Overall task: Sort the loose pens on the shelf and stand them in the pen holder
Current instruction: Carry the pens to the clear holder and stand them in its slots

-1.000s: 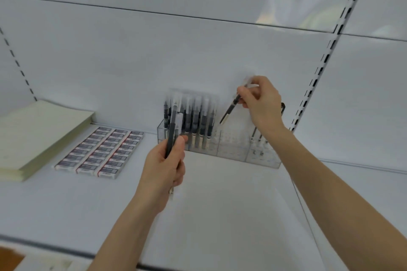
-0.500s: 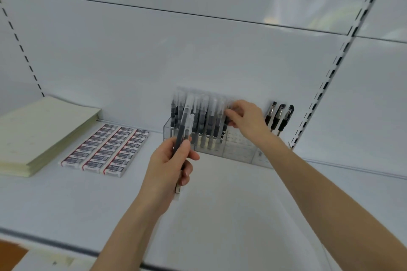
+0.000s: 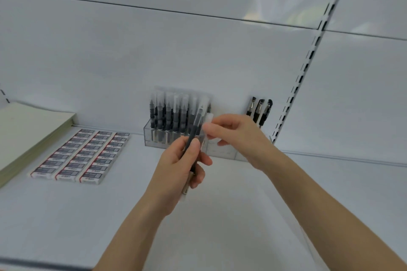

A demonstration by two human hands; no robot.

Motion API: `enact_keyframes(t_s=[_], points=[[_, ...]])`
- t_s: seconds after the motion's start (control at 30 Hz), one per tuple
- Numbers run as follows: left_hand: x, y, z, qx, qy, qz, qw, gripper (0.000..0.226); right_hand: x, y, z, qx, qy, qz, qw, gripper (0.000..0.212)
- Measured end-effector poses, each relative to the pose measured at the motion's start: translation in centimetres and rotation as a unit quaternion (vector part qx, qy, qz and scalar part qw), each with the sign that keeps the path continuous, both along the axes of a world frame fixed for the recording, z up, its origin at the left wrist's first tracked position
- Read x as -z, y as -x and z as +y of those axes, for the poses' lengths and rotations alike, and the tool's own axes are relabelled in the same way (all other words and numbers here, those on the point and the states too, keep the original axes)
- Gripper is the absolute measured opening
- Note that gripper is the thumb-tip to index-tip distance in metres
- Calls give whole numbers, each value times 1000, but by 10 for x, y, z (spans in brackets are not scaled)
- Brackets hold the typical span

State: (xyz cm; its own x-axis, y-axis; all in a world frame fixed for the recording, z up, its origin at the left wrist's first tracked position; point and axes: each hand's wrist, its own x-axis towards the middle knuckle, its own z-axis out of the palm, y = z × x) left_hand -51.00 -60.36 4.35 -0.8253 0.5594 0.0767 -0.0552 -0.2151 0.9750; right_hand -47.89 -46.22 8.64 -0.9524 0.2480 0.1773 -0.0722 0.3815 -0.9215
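The left hand (image 3: 178, 167) is raised in front of the holder (image 3: 152, 136), its fingers and thumb curled round the held pens (image 3: 196, 130) – dark barrels with a clear cap, tilted slightly so the cap end leans to the right and stands up against the row behind. The lower ends stick out pale below the palm.

The right hand (image 3: 240, 136) reaches in from the right, thumb and forefinger closed in a pinch on a pale pen (image 3: 209, 117) just beside the held pens. That pen is blurred, so only its translucent upper part can be told, and whether it touches the others cannot be told.

The holder is a clear box at the back of the white shelf (image 3: 220, 215), against the rear wall. Its left part is full of standing pens (image 3: 171, 114), upright in close rows, dark with clear caps. The middle is hidden by both hands. At its right end three black pens (image 3: 259, 109) stand side by side, leaning a little to the right, partly behind the right hand.

Left of the holder, rows of boxed erasers (image 3: 79, 156) lie flat on the shelf – three columns, touching one another. Further left lies a thick stack of cream paper (image 3: 26, 130). A slotted strip (image 3: 304, 72) runs up the wall to the right of the black pens
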Motion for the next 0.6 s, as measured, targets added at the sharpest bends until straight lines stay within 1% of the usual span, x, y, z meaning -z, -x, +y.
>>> enact_keyframes(t_s=[0.1, 0.17, 0.27, 0.33, 0.47, 0.6], points=[[3, 5, -3, -54, 25, -10, 998, 23, -11, 2, 14, 57, 80, 41, 994, 12], [6, 11, -8, -97, 37, -6, 995, 24, -20, 6, 28, 117, 100, 90, 984, 12], [8, 14, -16, -131, 59, 11, 990, 24, -25, 18, 42, 190, 33, 141, 971, 10], [7, 15, -20, -138, 65, 10, 988, 24, -23, 30, 43, 202, -28, 142, 969, 10], [6, 16, -26, -128, 26, -31, 991, 29, -16, 48, 36, 182, -120, 116, 969, 11], [6, 16, -31, -118, 9, -34, 992, 23, -4, 59, 30, 149, -213, 70, 963, 15]])
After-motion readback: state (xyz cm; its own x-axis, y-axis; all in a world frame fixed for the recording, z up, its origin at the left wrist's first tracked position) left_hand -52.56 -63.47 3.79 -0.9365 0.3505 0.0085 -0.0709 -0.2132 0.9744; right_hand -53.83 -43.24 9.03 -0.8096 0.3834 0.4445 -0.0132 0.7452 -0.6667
